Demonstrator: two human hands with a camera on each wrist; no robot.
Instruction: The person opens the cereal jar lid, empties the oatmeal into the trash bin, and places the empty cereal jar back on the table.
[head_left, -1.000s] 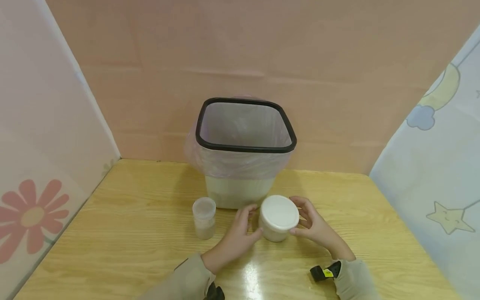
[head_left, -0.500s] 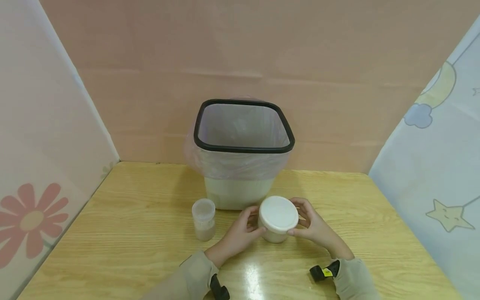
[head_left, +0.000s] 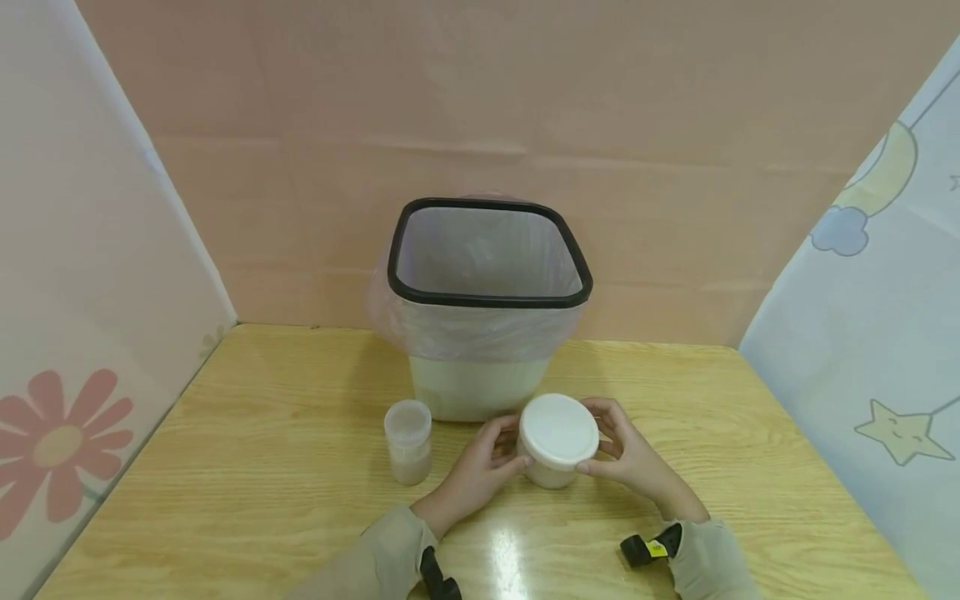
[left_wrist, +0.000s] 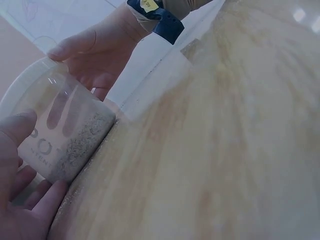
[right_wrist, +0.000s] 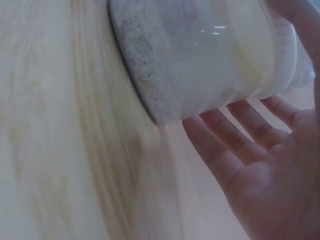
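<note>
A clear round tub with a white lid stands upright on the table, grey flaky stuff in its bottom, seen through the wall in the left wrist view. Against its left side is my left hand, thumb in front and fingers curled behind. My right hand holds the other side, its thumb at the lid's edge; the right wrist view shows its fingers along the wall of the tub. Lettering on the tub is partly hidden by the left thumb. The fingertips behind the tub are hidden in the head view.
Left of the hands stands a small clear jar with pale contents. Behind it, a white bin with a black rim and pinkish bag liner stands near the back wall. Printed cloth walls flank the wooden table.
My left hand has moved slightly right and come up against the tub. The right hand keeps its place on the tub, and the tub stays on the table.
</note>
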